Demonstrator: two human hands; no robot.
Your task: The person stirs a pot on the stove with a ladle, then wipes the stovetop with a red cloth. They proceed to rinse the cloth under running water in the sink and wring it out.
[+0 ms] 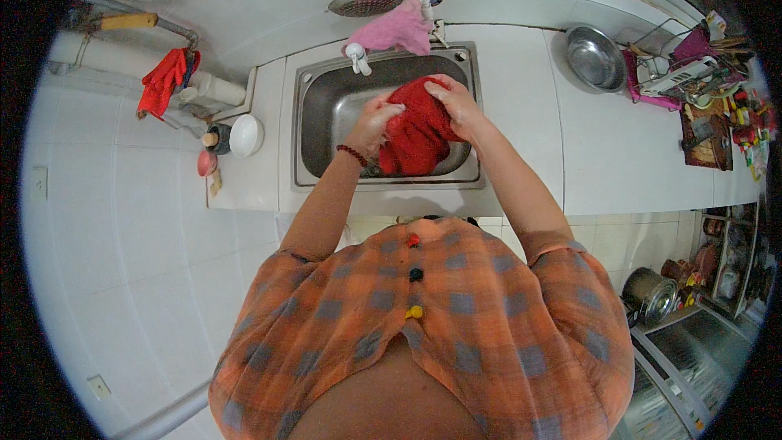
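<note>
A bunched red cloth (pixel 417 126) is held between both hands over the steel sink (pixel 303 134). My left hand (pixel 376 124) grips its left side, with suds or water on the skin and a dark red bead bracelet at the wrist. On the upper right edge of the cloth, my right hand (pixel 456 104) has its fingers closed and its thumb on top. The cloth's lower folds hang into the right part of the basin. A pink cloth (pixel 395 30) drapes over the faucet (pixel 357 57) at the sink's back edge.
A slotted skimmer (pixel 366 3) hangs behind the sink. Red rubber gloves (pixel 165 81) hang from a pipe at left, above a white bowl (pixel 246 136). On the right counter are a steel basin (pixel 595 59), a dish rack (pixel 672 81) and a cutting board (pixel 707 143).
</note>
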